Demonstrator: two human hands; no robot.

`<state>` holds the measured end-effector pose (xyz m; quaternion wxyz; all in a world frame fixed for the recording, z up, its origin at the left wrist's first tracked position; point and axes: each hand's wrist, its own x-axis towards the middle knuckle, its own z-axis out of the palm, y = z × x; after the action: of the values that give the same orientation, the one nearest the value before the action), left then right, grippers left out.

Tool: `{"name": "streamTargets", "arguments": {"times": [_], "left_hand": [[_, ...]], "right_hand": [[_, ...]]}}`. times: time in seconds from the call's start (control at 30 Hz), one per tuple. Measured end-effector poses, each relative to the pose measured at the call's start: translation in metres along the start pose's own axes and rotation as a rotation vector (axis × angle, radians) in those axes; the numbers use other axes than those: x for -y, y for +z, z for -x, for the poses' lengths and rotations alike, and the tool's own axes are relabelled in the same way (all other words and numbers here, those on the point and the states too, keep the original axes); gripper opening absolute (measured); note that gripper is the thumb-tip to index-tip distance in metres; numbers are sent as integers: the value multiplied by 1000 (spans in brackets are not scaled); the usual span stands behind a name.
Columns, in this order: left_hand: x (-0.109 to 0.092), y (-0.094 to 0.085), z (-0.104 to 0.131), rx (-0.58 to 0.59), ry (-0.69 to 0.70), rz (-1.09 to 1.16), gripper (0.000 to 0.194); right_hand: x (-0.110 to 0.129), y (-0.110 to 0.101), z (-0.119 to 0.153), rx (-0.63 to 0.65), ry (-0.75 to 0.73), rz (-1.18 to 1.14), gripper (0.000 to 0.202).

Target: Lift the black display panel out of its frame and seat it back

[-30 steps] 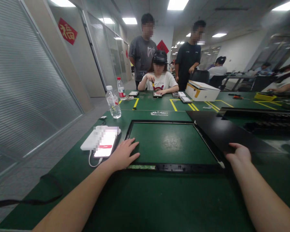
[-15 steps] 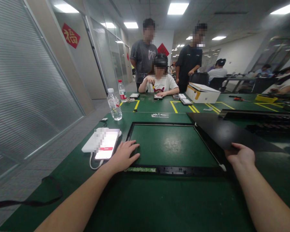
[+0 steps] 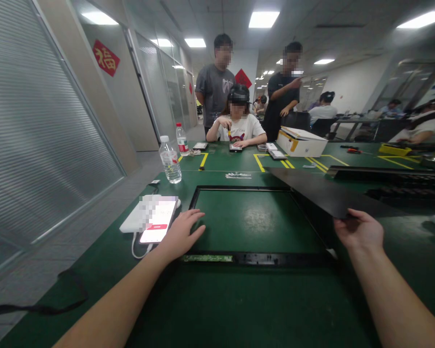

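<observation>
I'm seeing the right hand [image 3: 362, 234] pinching the black panel [image 3: 322, 191], raising it higher; left of that grip, the left hand [image 3: 179, 234] is lying open across the frame [image 3: 282, 259].

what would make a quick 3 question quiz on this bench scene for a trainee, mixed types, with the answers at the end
1. Multiple choice: what is the right hand gripping?
a) a screwdriver
b) a black panel
c) a roll of tape

2. True or false: the phone lies to the left of the black frame, outside it.

3. Fill in the blank: of the two bottles on the left of the table, the nearer bottle has a ____ cap.

Key: 1 b; 2 true; 3 white
</observation>
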<state>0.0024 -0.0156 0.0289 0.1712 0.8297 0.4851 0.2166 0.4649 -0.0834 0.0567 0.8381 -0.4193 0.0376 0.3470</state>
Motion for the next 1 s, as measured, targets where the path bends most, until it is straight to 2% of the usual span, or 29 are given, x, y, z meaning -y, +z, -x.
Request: {"name": "streamTargets", "arguments": {"times": [0.2, 0.37, 0.5, 0.67, 0.8, 1.0], "left_hand": [[-2, -4, -2, -108, -101, 139, 53], [3, -6, -7, -207, -216, 277, 57], [8, -7, -8, -311, -300, 387, 54], [5, -9, -9, -305, -379, 580, 48], [-5, -9, -10, -271, -468, 861, 50], [-7, -13, -10, -243, -596, 1150, 37]], "right_hand": [[-4, 7, 19, 112, -34, -30, 41], [-3, 9, 29, 66, 28, 54, 38], [-1, 10, 32, 87, 61, 66, 40], [1, 6, 31, 60, 35, 101, 34], [4, 3, 36, 84, 37, 128, 39], [5, -5, 30, 184, 84, 148, 49]]}}
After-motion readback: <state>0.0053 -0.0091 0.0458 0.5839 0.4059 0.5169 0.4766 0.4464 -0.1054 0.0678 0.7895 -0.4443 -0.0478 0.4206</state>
